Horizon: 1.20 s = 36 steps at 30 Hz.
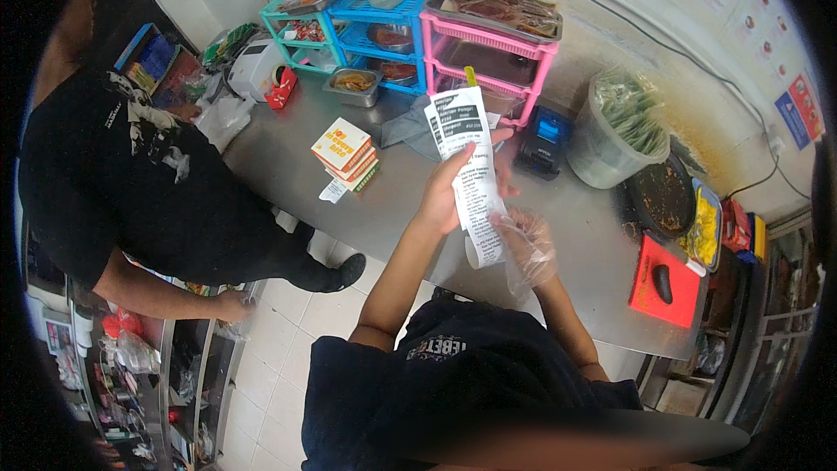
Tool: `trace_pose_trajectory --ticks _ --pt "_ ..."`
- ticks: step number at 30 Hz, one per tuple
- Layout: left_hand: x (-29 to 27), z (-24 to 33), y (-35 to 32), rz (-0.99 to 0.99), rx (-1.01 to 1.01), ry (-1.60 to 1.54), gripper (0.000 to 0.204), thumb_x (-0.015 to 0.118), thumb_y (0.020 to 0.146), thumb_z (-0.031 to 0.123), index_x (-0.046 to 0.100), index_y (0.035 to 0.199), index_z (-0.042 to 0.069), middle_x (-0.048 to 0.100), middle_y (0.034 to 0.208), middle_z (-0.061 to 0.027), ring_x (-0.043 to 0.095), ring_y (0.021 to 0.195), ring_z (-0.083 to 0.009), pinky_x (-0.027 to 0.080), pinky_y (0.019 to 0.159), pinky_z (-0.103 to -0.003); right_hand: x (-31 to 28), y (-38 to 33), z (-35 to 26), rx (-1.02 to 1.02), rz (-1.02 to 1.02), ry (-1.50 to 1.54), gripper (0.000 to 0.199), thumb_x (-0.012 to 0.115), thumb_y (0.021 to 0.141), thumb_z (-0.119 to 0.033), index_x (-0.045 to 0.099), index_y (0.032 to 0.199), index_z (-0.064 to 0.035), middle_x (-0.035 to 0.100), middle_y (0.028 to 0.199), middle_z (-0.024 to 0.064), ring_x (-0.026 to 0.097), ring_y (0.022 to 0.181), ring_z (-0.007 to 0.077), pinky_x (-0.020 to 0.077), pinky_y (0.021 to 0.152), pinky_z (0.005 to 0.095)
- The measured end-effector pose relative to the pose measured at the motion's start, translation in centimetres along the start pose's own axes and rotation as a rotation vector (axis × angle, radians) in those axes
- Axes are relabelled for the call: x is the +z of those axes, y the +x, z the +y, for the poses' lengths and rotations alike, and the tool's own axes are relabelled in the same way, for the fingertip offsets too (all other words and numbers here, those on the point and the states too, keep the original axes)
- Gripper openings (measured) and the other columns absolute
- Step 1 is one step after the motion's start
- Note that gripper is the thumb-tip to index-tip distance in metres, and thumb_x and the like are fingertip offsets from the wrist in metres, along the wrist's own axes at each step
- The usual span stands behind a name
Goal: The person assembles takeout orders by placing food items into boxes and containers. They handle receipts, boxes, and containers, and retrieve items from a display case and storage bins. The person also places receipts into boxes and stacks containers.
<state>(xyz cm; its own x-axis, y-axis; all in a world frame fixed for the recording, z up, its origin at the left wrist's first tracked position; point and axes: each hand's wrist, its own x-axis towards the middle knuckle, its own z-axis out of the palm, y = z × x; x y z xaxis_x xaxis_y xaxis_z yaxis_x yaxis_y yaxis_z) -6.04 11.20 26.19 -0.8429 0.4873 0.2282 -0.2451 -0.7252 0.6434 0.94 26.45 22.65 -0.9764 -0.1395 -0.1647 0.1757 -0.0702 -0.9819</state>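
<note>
Upright over the steel counter, a long white printed receipt (478, 187) is held in both my hands. My bare left hand (445, 190) is closed around its upper left side, with the fingertips showing past the right edge. A clear plastic glove covers my right hand (528, 249), whose fingers pinch the receipt's lower right edge. The bottom end of the paper curls. Behind its top stands a yellow strip (471, 77). Left of my hands, a short stack of white and orange food boxes (345, 153) sits on the counter, a small paper slip (332, 191) beside it.
Pink (488, 57) and blue (384, 39) shelf racks line the wall. Right of them stand a black receipt printer (545, 144), a bucket of bagged greens (615, 131), a dark pan (664, 196) and a red cutting board (654, 296). A co-worker in black (157, 183) stands left.
</note>
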Motion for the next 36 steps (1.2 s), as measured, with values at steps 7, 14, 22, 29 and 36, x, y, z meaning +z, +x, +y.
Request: trace_pose_trajectory --ticks 7,14,22,29,36 --pt "1.0 2.7 2.4 -0.072 0.094 -0.079 0.06 0.038 0.099 0.041 0.036 0.137 -0.005 0.043 0.074 -0.0019 0.039 0.061 -0.0106 0.037 0.061 -0.028 0.6 -2.5 0.8 0.14 0.03 -0.177 0.024 0.067 0.089 -0.022 0.068 0.089 0.0019 0.064 0.073 0.0023 0.055 0.062 0.0062 0.0444 0.056 0.0245" --pt "0.5 4.8 2.7 -0.126 0.166 -0.073 0.066 0.038 0.098 0.049 0.037 0.138 -0.004 0.051 0.079 -0.005 0.046 0.065 -0.0136 0.042 0.065 -0.033 0.4 -3.9 1.4 0.337 -0.048 -0.03 0.026 0.067 0.089 -0.022 0.068 0.091 0.0039 0.065 0.072 0.0072 0.057 0.056 0.0116 0.0433 0.049 0.0261" --pt "-0.1 3.1 3.0 -0.083 0.118 -0.053 0.078 0.034 0.095 0.06 0.033 0.142 -0.002 0.056 0.087 -0.0074 0.051 0.068 -0.0163 0.046 0.065 -0.035 0.1 -3.9 1.7 0.288 -0.042 0.007 0.028 0.066 0.09 -0.026 0.065 0.089 0.0022 0.062 0.069 0.0065 0.055 0.054 0.011 0.0438 0.049 0.0256" --pt "-0.2 -1.9 1.6 -0.111 -0.02 -0.138 0.068 0.034 0.098 0.051 0.033 0.141 -0.002 0.052 0.085 -0.0054 0.047 0.068 -0.0131 0.046 0.062 -0.031 -0.3 -3.2 2.5 -0.053 -0.025 -0.348 0.034 0.066 0.09 -0.031 0.06 0.07 -0.0041 0.056 0.058 0.0022 0.053 0.053 0.011 0.0409 0.049 0.0254" --pt "-1.5 -5.2 2.2 -0.137 -0.108 -0.235 0.068 0.036 0.096 0.057 0.042 0.131 -0.002 0.042 0.075 -0.0023 0.037 0.059 -0.0089 0.035 0.047 -0.022 0.7 -4.5 2.9 0.138 0.183 -0.026 0.033 0.061 0.091 -0.03 0.063 0.072 -0.0032 0.056 0.056 0.0023 0.051 0.05 0.0129 0.0401 0.049 0.0291"
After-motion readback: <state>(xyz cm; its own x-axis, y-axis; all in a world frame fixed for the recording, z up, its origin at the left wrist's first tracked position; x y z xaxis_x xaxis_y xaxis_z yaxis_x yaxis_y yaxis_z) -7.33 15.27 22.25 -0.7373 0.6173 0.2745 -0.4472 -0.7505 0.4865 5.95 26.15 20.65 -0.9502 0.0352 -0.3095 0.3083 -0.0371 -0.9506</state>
